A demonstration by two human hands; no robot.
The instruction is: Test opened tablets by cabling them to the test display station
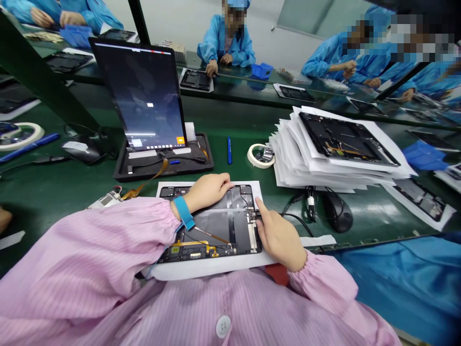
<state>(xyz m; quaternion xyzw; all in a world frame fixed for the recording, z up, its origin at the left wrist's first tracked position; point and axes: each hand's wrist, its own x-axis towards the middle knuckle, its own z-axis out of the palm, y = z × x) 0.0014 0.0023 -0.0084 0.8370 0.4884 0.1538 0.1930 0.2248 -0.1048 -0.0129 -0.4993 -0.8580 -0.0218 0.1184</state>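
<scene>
A worker's left hand (209, 190), banded at the wrist in blue, lies with fingers curled on the far edge of an opened tablet (219, 223); whether it grips or only presses cannot be told. The right hand (279, 235) pinches the tablet's right edge, thumb on top. The tablet lies flat on a white sheet (201, 270) at the near edge of the green table (252, 129), against the pink smock. It looks thin, stiff and light, with fragile bare ribbon cables, so it is probably best held by the frame edges. Beyond stand a lit tablet (144, 96) in a black tray (122, 174), a blue pen (229, 150), a tape roll (260, 156), a paper stack (298, 163) and a mouse (338, 211).
</scene>
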